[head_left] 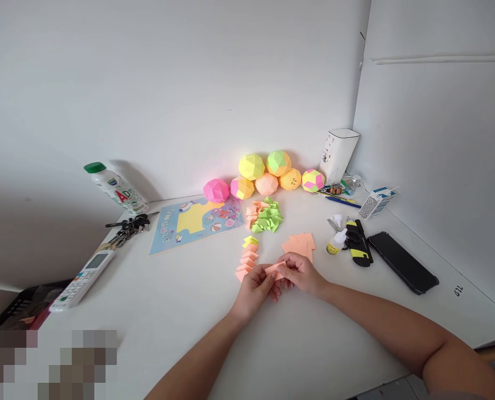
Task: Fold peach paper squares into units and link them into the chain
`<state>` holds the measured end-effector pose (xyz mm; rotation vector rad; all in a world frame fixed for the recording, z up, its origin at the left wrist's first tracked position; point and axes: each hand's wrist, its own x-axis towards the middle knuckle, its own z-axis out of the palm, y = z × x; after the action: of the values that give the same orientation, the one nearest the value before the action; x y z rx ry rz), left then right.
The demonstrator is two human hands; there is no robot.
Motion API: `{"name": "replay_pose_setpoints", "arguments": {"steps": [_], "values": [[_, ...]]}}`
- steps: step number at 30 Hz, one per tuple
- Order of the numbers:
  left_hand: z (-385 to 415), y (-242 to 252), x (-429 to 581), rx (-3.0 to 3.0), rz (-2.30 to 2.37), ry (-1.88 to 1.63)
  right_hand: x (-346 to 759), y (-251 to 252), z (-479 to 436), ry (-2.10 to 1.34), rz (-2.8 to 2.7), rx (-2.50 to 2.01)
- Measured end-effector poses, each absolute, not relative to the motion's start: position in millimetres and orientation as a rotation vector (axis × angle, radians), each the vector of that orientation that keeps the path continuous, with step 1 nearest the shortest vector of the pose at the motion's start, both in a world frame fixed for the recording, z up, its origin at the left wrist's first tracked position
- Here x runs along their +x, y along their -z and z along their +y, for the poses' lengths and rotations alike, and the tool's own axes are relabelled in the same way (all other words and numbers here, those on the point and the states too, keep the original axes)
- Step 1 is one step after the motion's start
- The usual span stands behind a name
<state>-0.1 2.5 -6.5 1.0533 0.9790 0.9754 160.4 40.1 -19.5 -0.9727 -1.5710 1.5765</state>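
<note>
My left hand (256, 288) and my right hand (301, 273) meet over the white table (189, 322), both pinched on one small folded orange paper piece (274, 269). A row of folded orange pieces (245, 262) with a yellow-green one at its far end lies just left of my hands. Flat orange paper squares (300, 244) lie just beyond my right hand. A heap of folded green and orange pieces (265, 216) sits farther back.
Several paper balls (267, 173) line the wall. A blue picture sheet (197, 219), keys (129, 226), a remote control (82, 280) and a bottle (118, 190) lie left. A glue bottle (336, 242), yellow-black scissors (358, 243), a black phone (402, 262), a small box (377, 202) and a white container (339, 148) are right.
</note>
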Motion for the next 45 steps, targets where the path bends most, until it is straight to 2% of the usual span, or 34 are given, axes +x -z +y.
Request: {"name": "replay_pose_setpoints", "arguments": {"steps": [23,45], "values": [[1.9,7.8,-0.4,1.081,1.074,-0.882,160.3,15.9,38.3,-1.578,-1.552,-0.975],[0.3,14.9,-1.1,1.089,1.018,-0.934,160.1,13.0,38.5,-1.566,-1.579,-1.017]]}}
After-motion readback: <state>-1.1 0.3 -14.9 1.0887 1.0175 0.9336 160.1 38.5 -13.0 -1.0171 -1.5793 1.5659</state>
